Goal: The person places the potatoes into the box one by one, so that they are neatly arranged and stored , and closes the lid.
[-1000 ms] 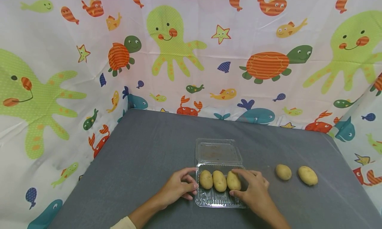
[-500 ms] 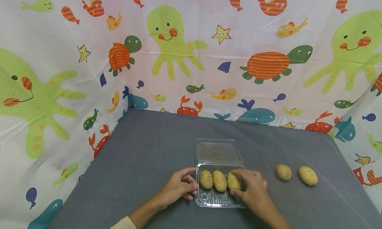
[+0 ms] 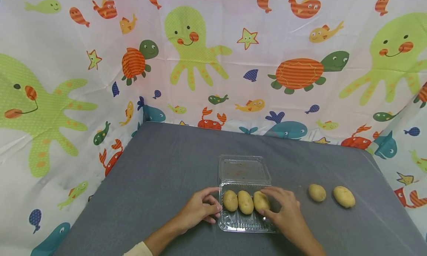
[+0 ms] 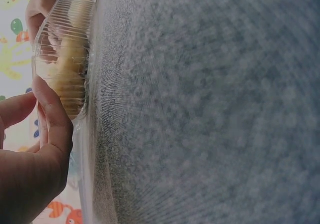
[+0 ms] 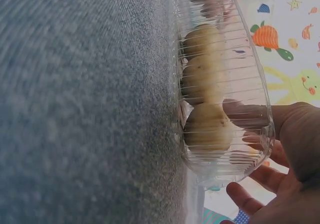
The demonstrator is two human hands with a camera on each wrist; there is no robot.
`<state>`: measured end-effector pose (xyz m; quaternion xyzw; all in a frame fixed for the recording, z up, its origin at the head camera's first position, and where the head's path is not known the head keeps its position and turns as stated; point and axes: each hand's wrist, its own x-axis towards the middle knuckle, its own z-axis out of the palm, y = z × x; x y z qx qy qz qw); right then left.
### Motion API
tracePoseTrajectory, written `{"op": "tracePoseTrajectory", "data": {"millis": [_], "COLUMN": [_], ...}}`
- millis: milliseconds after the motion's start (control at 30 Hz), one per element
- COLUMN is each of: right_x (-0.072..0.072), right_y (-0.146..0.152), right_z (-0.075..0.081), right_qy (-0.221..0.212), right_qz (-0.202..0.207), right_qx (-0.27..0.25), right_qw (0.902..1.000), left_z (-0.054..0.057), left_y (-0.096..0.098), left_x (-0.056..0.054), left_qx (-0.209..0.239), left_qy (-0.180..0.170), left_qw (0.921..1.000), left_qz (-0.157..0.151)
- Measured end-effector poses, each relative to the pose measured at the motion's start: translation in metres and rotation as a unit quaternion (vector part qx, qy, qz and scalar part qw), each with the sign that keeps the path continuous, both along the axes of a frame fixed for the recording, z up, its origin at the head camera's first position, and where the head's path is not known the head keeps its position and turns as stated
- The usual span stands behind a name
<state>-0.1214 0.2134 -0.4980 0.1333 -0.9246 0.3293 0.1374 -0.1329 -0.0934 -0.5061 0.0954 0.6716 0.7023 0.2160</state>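
Observation:
In the head view, a clear plastic clamshell container (image 3: 233,226) lies with its ribbed lid (image 3: 245,169) folded back. Three potatoes sit side by side in it: a left potato (image 3: 230,200), a middle potato (image 3: 245,202) and a right potato (image 3: 261,201). My left hand (image 3: 199,208) touches the container's left rim with thumb and index fingertips, its other fingers loosely bent. Over the right rim, my right hand (image 3: 284,210) has thumb and fingers spread around the right potato, tips right at its edge. The right wrist view shows its thumb (image 5: 245,115) beside this potato through the ribbed wall.
Two more potatoes lie on the grey cloth surface (image 3: 160,163) to the right: a rounder potato (image 3: 317,192) and a longer potato (image 3: 344,196). A white curtain (image 3: 213,70) printed with sea animals hangs behind and along both sides.
My right thumb and fingers have loosened from the right potato and drawn slightly to the right. The potatoes, container and left hand stay where they were.

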Motion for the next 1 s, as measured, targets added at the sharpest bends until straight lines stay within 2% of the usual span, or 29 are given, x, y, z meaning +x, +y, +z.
{"op": "tracePoseTrajectory", "data": {"millis": [233,400,600,1000], "right_x": [0.001,0.002,0.002,0.006], "right_y": [0.006,0.011,0.020,0.032], "right_z": [0.000,0.003,0.006,0.011], "right_qy": [0.025,0.060,0.090,0.064], "right_qz": [-0.002,-0.002,0.001,-0.044], "right_qx": [-0.016,-0.026,-0.066,-0.106], "right_qw": [0.9996,0.9978,0.9938,0.9914], "left_z": [0.000,0.000,-0.001,0.000], "left_y": [0.000,0.000,0.001,0.001], "left_x": [0.000,0.000,-0.001,0.001], "left_qx": [-0.002,-0.005,-0.004,-0.009], "left_qy": [0.001,0.001,0.001,0.007], "left_qw": [1.0000,1.0000,1.0000,0.9999], "left_qz": [0.001,0.002,0.001,0.003]}}
